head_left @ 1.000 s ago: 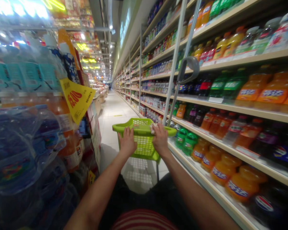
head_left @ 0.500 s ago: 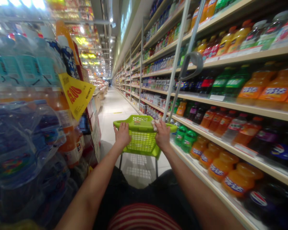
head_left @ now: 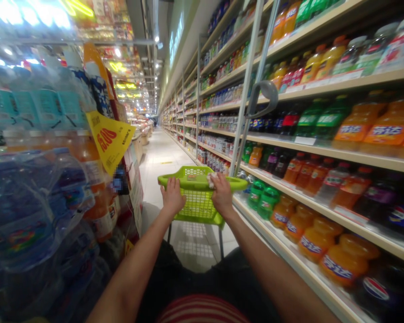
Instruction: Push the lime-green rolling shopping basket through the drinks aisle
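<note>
My L hand (head_left: 173,196) holds the green cart (head_left: 198,205) by its bar, ctr frame; R hand (head_left: 221,194) grips it too, w/ crumpled white tissue (head_left: 211,181) under fingers. Drink shelves (head_left: 343,152) fill frame's R side.

Orange soda bottles (head_left: 343,262) on long shelves (head_left: 357,158) at right, yellow price sign (head_left: 108,142) beside plastic-wrapped bottles (head_left: 27,215) at left.

Pale floor tiles (head_left: 155,146) carry a green cart (head_left: 195,185).

From the head, the one view faces forward and down: cart (head_left: 195,185) near, centre; aisle (head_left: 158,148) receding upward.
</note>
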A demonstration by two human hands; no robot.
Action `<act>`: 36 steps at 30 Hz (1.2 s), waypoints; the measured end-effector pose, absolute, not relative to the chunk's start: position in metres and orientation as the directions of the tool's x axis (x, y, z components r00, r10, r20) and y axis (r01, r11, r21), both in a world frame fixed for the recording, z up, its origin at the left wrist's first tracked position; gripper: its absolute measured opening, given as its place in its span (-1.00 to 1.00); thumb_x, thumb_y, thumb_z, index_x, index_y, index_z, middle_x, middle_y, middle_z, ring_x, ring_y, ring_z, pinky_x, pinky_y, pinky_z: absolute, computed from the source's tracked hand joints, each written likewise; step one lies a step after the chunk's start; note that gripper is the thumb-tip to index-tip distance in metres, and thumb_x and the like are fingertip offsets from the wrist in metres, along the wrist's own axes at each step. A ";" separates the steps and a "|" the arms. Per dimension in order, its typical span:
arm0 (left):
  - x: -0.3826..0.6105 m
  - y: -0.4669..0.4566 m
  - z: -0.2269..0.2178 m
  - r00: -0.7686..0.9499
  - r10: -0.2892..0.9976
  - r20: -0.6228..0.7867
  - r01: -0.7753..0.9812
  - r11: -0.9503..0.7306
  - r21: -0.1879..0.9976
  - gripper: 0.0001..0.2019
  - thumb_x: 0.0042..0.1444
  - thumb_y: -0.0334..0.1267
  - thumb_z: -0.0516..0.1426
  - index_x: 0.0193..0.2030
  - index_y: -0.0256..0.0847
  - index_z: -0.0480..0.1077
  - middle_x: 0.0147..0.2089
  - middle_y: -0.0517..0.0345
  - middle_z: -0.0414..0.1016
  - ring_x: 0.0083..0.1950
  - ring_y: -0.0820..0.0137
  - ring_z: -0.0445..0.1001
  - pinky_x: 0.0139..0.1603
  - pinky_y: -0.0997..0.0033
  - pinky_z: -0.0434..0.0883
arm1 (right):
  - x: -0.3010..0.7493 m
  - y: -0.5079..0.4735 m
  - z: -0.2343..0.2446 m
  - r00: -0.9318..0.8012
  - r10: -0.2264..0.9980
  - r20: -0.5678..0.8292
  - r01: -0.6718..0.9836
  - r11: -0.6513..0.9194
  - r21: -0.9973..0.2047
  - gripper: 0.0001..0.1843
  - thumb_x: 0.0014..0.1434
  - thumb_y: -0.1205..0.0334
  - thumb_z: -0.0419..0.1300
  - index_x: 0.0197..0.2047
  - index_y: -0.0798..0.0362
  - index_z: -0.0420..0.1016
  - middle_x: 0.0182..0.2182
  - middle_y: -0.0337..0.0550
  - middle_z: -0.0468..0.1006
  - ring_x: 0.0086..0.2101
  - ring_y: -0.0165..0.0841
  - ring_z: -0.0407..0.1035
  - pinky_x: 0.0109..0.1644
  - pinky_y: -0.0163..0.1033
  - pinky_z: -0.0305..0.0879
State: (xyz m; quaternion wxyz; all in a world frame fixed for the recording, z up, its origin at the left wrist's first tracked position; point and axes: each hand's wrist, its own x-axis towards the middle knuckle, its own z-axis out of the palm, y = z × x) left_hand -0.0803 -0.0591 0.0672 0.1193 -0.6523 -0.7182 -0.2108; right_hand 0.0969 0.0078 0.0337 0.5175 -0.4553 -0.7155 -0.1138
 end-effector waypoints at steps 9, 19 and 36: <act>-0.079 -0.068 0.070 -0.029 0.858 0.512 0.998 -0.005 0.064 -0.42 0.03 -0.22 0.02 0.23 -0.25 0.09 0.30 -0.04 0.11 0.32 0.21 0.00 0.26 -0.03 -0.02 | 0.083 -0.012 0.043 -0.131 0.510 0.850 0.799 0.562 -0.214 -0.56 0.08 0.24 0.07 0.06 0.06 0.36 0.18 0.07 0.19 0.19 -0.04 -0.01 0.15 0.23 -0.05; -0.099 -0.057 0.069 -0.070 0.884 0.463 0.997 0.048 0.058 -0.36 0.01 -0.17 0.03 0.27 -0.19 0.00 0.34 -0.03 0.00 0.36 0.18 -0.12 0.27 -0.14 -0.07 | 0.094 0.005 0.042 -0.025 0.485 0.874 0.770 0.567 -0.292 -0.62 0.16 0.35 -0.06 0.01 0.11 0.39 0.17 0.11 0.20 0.16 -0.15 0.06 0.16 0.08 0.04; -0.085 -0.066 0.068 -0.082 0.870 0.487 0.996 0.079 0.026 -0.33 -0.01 -0.25 0.01 0.28 -0.29 -0.03 0.34 -0.08 -0.01 0.36 0.14 -0.12 0.24 -0.21 -0.05 | 0.083 -0.009 0.049 -0.105 0.522 0.847 0.792 0.559 -0.246 -0.60 0.14 0.44 -0.06 0.01 0.12 0.39 0.15 0.11 0.24 0.18 -0.17 0.04 0.20 0.12 -0.05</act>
